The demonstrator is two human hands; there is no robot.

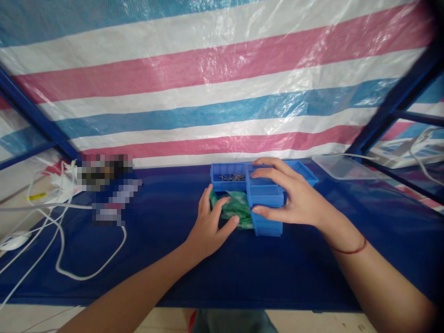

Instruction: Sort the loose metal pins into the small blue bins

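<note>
My right hand [287,194] grips a small blue plastic bin [265,203] from above, thumb on its near side and fingers over its far rim. My left hand [211,222] is curled around a crumpled green plastic bag [236,208] lying just left of that bin. Behind them stands another blue bin [227,178] holding several small metal screws or nails. A further blue bin [305,173] sits behind my right hand, partly hidden by it. All rest on a dark blue table top [166,249].
White cables [62,240] loop across the table's left side beside a blurred-out object. A clear plastic tray [342,166] lies at the back right. A striped pink, white and blue tarp [215,92] forms the back wall, framed by blue metal posts [391,106].
</note>
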